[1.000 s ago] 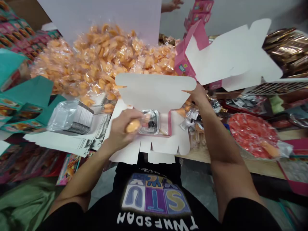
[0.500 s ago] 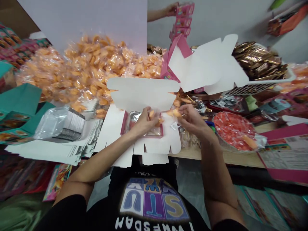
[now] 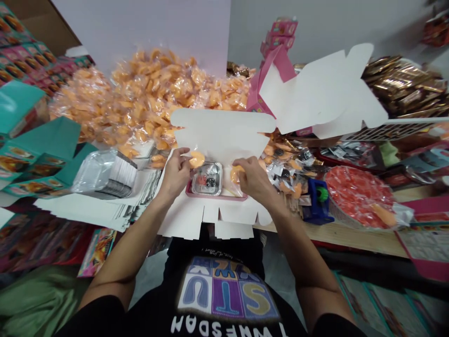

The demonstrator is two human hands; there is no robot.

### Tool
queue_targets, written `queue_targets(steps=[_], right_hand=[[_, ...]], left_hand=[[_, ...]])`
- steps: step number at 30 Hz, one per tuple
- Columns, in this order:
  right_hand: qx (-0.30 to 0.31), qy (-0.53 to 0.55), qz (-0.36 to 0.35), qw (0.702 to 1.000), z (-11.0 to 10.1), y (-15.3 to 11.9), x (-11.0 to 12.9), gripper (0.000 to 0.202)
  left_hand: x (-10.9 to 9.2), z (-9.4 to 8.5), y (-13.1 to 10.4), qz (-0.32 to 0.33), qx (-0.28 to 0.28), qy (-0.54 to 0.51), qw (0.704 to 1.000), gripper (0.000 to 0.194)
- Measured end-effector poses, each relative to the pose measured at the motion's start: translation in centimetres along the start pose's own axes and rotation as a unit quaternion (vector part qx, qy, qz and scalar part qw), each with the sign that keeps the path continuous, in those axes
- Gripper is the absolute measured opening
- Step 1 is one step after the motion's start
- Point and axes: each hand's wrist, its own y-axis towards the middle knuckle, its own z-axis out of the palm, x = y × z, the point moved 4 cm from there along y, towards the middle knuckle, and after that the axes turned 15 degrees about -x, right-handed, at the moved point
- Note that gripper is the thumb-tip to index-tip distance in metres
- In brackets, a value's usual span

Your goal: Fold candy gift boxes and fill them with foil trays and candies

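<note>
In the head view an open cardboard box (image 3: 224, 128) lies before me, its white flaps spread and its shallow inside edged in pink. A foil tray (image 3: 207, 189) with small dark and red items stands in its left part. My left hand (image 3: 177, 174), at the tray's upper left, is closed on an orange piece in clear wrap (image 3: 197, 159). Above the box's right part, my right hand (image 3: 257, 182) pinches another wrapped orange piece (image 3: 237, 174). Beneath that piece lies something pale, partly hidden.
A heap of wrapped orange pieces (image 3: 150, 93) fills the back. Stacked foil trays (image 3: 105, 173) stand left, beside teal boxes (image 3: 52, 157). To the right are a blue tape dispenser (image 3: 317, 203), a basket of red packets (image 3: 359, 194) and gold packets (image 3: 403, 86).
My left hand has moved left, off the box's middle, uncovering the foil tray. My right hand has come left over the box. Another person's hand at the pink boxes has gone from view.
</note>
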Motion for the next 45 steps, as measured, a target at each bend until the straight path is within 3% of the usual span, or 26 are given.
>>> queue_targets(steps=[4,7,13,17,21,25,29,32,35,38,40,43,45], right_hand=[[0.172,-0.143,-0.068,0.972,1.0,0.3,3.0,0.058],[0.258,-0.203,-0.079,0.941,1.8,1.0,4.3,0.068],[0.264,-0.248,-0.091,0.928,3.1,2.1,4.6,0.059],[0.270,-0.265,-0.098,0.921,3.7,2.0,4.4,0.050],[0.223,-0.260,-0.093,0.935,2.4,1.8,4.0,0.076],[0.091,-0.226,-0.045,0.969,-1.0,1.4,1.8,0.081],[-0.039,-0.086,-0.033,0.995,-3.3,0.9,-1.7,0.078],[-0.071,-0.064,-0.020,0.995,-4.3,0.4,-3.4,0.079],[-0.091,-0.046,-0.022,0.995,-5.5,0.2,-2.9,0.079],[-0.085,0.032,-0.034,0.995,-5.6,0.4,-0.5,0.077],[-0.059,0.095,-0.031,0.993,-4.2,1.2,1.5,0.075],[-0.025,0.146,-0.038,0.988,-0.7,3.1,4.2,0.078],[0.004,0.154,-0.082,0.985,1.7,4.5,5.6,0.082]], left_hand=[[0.4,-0.4,-0.5,0.044,0.000,0.039,0.998,0.046],[0.0,0.0,-1.0,0.032,0.017,0.041,0.999,0.045],[-1.5,2.6,-1.7,0.018,0.081,0.039,0.996,0.039],[-0.4,4.3,-1.9,-0.044,0.113,0.045,0.992,0.039],[1.3,4.4,-1.5,-0.105,0.108,0.055,0.987,0.037],[1.5,5.1,-1.8,-0.069,0.107,0.069,0.989,0.036],[0.4,8.4,-4.1,-0.030,0.133,0.094,0.986,0.037],[-0.8,10.4,-5.6,-0.019,0.164,0.083,0.983,0.038],[-1.8,8.9,-5.2,0.017,0.147,0.065,0.987,0.044],[-2.0,4.5,-3.3,0.057,0.072,0.079,0.993,0.049],[-1.7,2.0,-2.6,0.075,0.042,0.119,0.989,0.042],[-1.3,0.3,-3.5,0.117,0.097,0.224,0.963,0.023],[-1.4,0.0,-4.7,0.167,0.149,0.281,0.933,0.019]])
